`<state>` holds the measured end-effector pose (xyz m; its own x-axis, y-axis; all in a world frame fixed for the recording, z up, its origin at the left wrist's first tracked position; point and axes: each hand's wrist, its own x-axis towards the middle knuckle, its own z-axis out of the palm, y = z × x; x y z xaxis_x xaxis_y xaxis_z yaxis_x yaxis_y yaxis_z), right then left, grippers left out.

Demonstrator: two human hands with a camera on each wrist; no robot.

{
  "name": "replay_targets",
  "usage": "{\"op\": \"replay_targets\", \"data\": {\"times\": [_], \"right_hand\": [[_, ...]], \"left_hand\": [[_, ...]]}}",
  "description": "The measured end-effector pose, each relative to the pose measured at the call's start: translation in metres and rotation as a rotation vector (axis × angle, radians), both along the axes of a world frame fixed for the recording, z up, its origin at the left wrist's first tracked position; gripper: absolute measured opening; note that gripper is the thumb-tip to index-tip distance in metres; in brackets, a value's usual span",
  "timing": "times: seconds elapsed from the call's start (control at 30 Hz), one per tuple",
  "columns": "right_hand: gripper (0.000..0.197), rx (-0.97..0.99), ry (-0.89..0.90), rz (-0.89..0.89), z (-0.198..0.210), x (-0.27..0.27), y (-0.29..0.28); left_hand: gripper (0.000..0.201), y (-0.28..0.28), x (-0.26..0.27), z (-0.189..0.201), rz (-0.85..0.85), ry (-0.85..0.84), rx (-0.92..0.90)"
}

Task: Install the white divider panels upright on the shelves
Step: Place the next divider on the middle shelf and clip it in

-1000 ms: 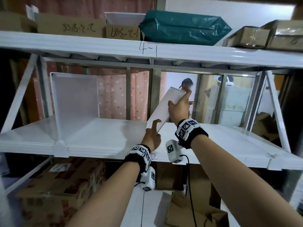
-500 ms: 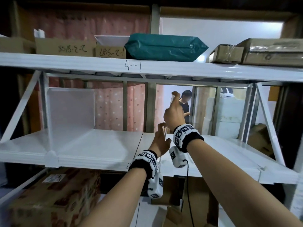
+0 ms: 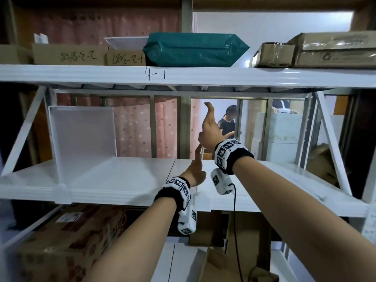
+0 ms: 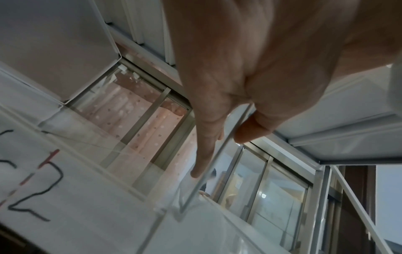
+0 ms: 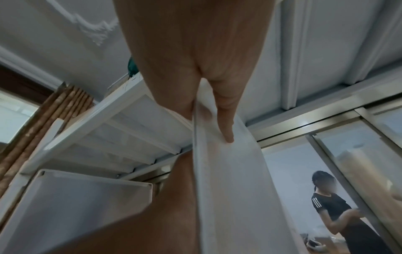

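I stand before a white metal shelf rack (image 3: pixel 183 76) with a pink dotted curtain (image 3: pixel 134 127) and glass partitions (image 3: pixel 252 127) behind it. The upper shelf, marked "4-1" on its front edge, carries cardboard boxes (image 3: pixel 69 54) and a green wrapped package (image 3: pixel 193 49). On the middle shelf (image 3: pixel 122 174), near its left end, one white divider panel (image 3: pixel 83 137) already stands upright. Beyond the glass another person (image 3: pixel 227 125) in a black shirt is busy. Near the middle of the shelf's front edge I hold a second divider panel (image 5: pixel 228 171) upright, edge-on to me. My right hand (image 3: pixel 209 127) grips its upper part, thumb on one face and fingers on the other. My left hand (image 3: pixel 195 171) pinches its lower front edge between thumb and straight forefinger.
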<state>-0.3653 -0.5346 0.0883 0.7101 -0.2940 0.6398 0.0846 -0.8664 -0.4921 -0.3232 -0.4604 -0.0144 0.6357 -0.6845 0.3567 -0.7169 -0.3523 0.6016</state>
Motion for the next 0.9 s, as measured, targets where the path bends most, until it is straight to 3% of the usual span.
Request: {"op": "replay_targets", "data": {"times": [0.27,0.9], "right_hand": [[0.084,-0.039,0.027,0.108,0.014,0.019,-0.019],[0.076,-0.011,0.015,0.061,0.017,0.033,-0.031]], "left_hand": [[0.099,-0.005,0.001,0.011,0.044,0.016,0.024],[0.097,-0.019,0.004,0.016,0.022,0.017,0.029]]}}
